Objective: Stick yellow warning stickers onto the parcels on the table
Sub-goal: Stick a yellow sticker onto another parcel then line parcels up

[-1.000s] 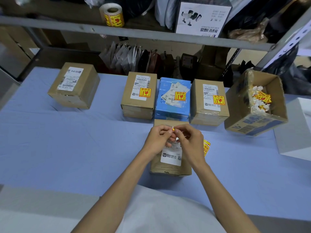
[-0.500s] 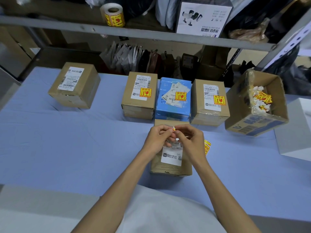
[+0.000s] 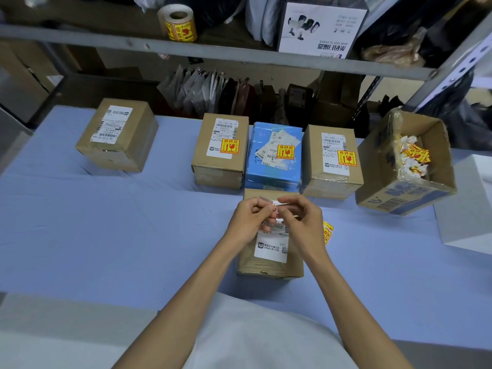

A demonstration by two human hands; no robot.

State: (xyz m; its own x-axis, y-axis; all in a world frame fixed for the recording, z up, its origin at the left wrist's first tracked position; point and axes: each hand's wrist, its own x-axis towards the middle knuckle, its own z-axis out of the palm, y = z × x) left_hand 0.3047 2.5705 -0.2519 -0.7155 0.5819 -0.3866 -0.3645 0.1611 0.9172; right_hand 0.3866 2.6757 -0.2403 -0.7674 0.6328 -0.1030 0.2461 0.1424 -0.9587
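**Centre frame: sticker peel over near parcel**

Mid-frame, left hand (image 3: 249,219) and right hand (image 3: 300,222) both pinch a yellow warning sticker on white backing (image 3: 278,203), just above the near brown cardboard parcel (image 3: 269,266). Likely peeling: pull backing slowly, keep adhesive off fingertips, lay it flat beside the white label (image 3: 271,247). At its right lie spare yellow stickers (image 3: 328,233). Upper left, the far brown cardboard box (image 3: 117,145) has none yet.
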